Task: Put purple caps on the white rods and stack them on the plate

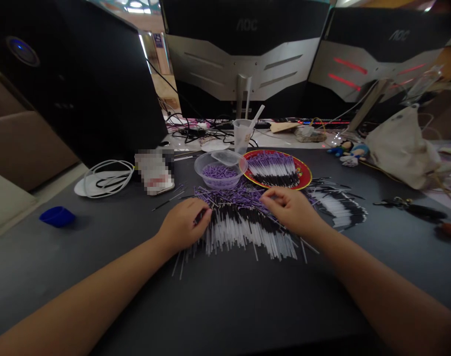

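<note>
Head view: thin sticks (243, 232) point toward the person; left hand (183, 226) pinches some — right hand (290, 210) curled, grip unclear.

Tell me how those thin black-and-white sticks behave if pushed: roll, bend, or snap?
The thin black-and-white sticks look light and stiff, since they lie straight without sagging. They will probably roll or scatter when pushed: loose strays lie at the pile's edge near the right hand.

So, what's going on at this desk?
A person is working with both bare hands in a large heap of thin black-and-white sticks with purple tips. The left hand is at the heap's left side, fingers curled among the sticks, and the right hand is curled over its upper right. More sticks lie lined up on a red plate, beside a clear plastic bowl of purple pieces.
</note>
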